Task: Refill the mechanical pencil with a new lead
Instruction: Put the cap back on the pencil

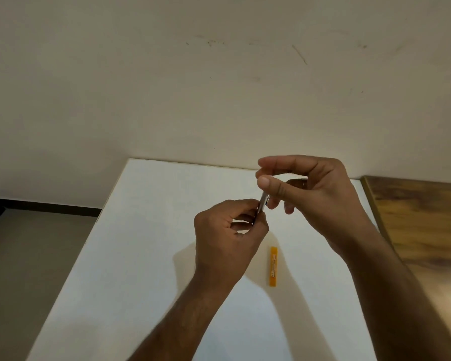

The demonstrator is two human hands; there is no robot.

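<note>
A silver mechanical pencil is held above the white table, tilted with its upper end toward the wall. My left hand grips its lower part, which the fingers hide. My right hand pinches its upper end between thumb and forefinger. Whether a lead is in those fingers cannot be made out. An orange lead case lies flat on the table just right of my left wrist, below my right hand.
The white table butts against a cream wall at the back. A wooden surface adjoins the table on the right. Grey floor lies beyond the table's left edge.
</note>
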